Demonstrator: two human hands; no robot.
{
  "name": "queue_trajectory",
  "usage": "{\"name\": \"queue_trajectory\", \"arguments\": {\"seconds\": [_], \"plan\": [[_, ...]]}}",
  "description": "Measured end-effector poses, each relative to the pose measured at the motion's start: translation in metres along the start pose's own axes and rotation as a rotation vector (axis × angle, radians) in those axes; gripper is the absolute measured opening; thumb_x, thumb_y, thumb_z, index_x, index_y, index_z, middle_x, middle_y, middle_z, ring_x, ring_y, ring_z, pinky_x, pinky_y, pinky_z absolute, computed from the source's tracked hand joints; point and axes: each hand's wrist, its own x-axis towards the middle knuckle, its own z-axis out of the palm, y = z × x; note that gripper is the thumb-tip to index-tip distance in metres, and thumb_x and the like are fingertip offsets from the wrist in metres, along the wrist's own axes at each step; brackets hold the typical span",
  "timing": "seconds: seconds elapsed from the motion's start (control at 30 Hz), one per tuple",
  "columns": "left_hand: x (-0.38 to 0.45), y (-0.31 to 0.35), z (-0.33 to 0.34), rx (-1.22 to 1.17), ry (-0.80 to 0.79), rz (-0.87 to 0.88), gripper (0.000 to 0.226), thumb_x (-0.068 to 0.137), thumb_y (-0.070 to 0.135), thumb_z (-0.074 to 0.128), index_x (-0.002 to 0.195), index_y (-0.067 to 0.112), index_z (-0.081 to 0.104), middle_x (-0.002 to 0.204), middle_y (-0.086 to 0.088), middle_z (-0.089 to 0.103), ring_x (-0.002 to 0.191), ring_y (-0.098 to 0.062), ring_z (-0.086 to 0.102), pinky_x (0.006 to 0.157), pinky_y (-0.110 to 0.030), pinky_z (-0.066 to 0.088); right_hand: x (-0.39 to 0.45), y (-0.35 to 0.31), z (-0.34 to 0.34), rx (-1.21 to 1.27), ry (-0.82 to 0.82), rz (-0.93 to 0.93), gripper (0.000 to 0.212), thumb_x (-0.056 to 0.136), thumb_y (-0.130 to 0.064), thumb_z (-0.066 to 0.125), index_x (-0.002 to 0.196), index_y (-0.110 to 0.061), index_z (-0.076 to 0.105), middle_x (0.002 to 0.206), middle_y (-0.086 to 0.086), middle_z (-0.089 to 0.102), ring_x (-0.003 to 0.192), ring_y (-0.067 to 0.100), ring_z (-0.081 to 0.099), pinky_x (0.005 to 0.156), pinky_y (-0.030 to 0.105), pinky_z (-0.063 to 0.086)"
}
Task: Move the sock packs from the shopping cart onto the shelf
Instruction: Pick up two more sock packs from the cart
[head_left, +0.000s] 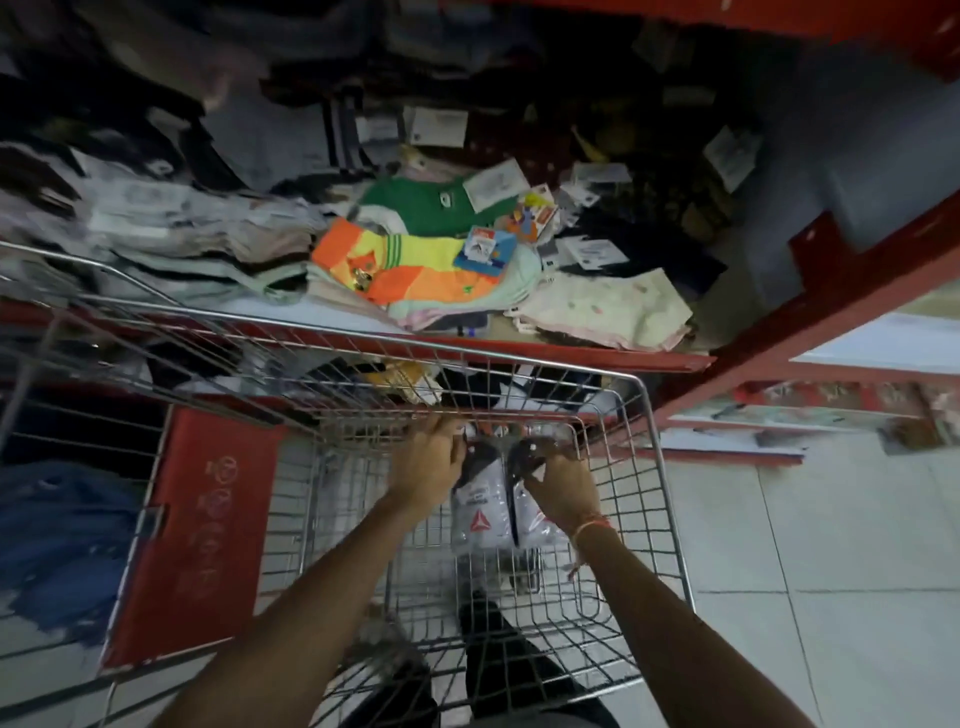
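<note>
Both my hands reach down into the wire shopping cart (660, 467). Two white sock packs with black tops and a red triangle logo lie side by side at the cart's far end: the left sock pack (480, 512) and the right sock pack (535, 525). My left hand (428, 460) grips the top of the left pack. My right hand (558, 486) closes on the upper part of the right pack. Beyond the cart, the red shelf (545, 354) carries piles of socks, among them an orange and yellow pack (410, 265).
A red panel (202, 530) hangs at the cart's left side. A green pack (426, 200) and a pale cloth pack (613, 309) lie on the shelf among tagged dark packs. A red upright (810, 312) stands at the right over a pale tiled floor (831, 545).
</note>
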Motion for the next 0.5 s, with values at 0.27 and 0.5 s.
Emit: {"name": "queue_trajectory", "arguments": {"seconds": [0.27, 0.5], "plan": [[0.029, 0.004, 0.1, 0.003, -0.332, -0.239, 0.068, 0.089, 0.051, 0.051, 0.147, 0.039, 0.017, 0.154, -0.015, 0.014, 0.137, -0.037, 0.023, 0.095, -0.047, 0.05, 0.039, 0.048, 0.031, 0.049, -0.139, 0.078, 0.08, 0.091, -0.017, 0.066, 0.154, -0.017, 0.018, 0.147, 0.024, 0.033, 0.122, 0.041, 0.054, 0.104, 0.046, 0.05], [0.039, -0.002, 0.131, -0.179, -0.326, -0.341, 0.075, 0.079, 0.056, 0.061, 0.143, 0.048, 0.022, 0.158, -0.015, -0.012, 0.142, -0.044, -0.012, 0.1, -0.066, 0.04, 0.048, 0.056, 0.039, 0.081, -0.181, 0.06, 0.075, 0.093, -0.013, 0.061, 0.154, -0.017, 0.016, 0.145, 0.021, 0.034, 0.111, 0.035, 0.062, 0.094, 0.041, 0.057]]}}
